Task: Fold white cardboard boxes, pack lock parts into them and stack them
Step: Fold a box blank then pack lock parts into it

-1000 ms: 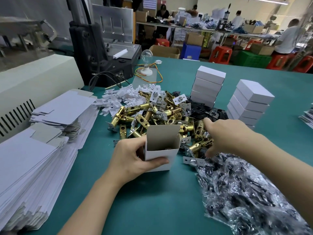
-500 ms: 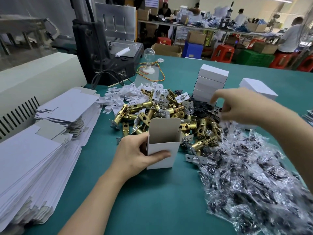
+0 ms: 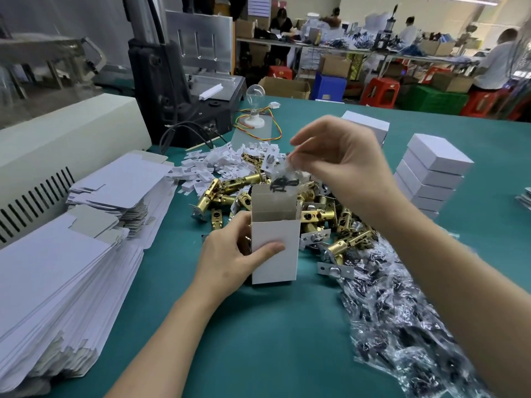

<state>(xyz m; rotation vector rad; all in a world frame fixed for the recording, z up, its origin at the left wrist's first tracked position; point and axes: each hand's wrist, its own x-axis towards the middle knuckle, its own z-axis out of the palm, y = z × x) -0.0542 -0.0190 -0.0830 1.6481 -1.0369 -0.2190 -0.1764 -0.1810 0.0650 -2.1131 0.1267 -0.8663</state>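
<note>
- A teal work surface (image 3: 258, 349) fills the packing station, with other workers at benches far off at twelve o'clock.
- Flat blanks (image 3: 51, 282) of white card lie fanned in deep piles at nine o'clock of the worker.
- Loose packets (image 3: 408, 334) of clear film spill in a heap towards four o'clock.
- Brass latches (image 3: 227, 193) lie tangled at twelve o'clock of the open box; being metal, they look heavy and rigid.
- Finished boxes (image 3: 434, 168) stand stacked at two o'clock, closed and square.
- The open box (image 3: 275, 268) stands upright at the centre of the surface with its flap raised. The thin card is likely light and easily dented, so it is best held low by its side walls rather than squeezed at the mouth.
- The left hand (image 3: 227, 259) grips that box, with its thumb across the front face and its fingers round the nine o'clock side.
- The right hand (image 3: 344, 162) pinches a packet (image 3: 283, 183) of dark screws by its top edge, just above the box mouth. The film looks soft, slippery and nearly weightless, and a fingertip pinch at the seam seems the surest hold.
</note>
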